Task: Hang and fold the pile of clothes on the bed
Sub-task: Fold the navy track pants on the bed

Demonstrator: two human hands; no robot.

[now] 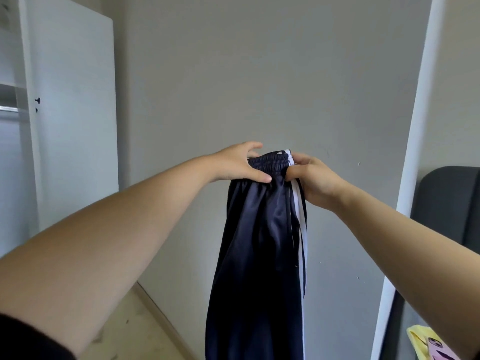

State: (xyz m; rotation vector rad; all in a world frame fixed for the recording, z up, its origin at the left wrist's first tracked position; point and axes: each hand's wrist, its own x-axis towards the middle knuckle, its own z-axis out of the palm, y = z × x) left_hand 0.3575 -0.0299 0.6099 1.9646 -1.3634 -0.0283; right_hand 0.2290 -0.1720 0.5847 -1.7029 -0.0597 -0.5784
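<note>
Both hands pinch the elastic waistband (270,162) of navy track pants (259,242): left hand (235,165) at one end, right hand (315,178) clamped on the white-striped side. They are held high so the legs hang straight (likely aligning them for folding). The open wardrobe (72,100) shows only a rail (9,109).

Soft, even daylight; sharp centre, wide-angle bending and slight blur at edges.

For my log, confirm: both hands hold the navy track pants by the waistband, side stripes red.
The side stripes are white, not red, per the head view. The left hand and right hand do hold the navy track pants by the waistband.
</note>
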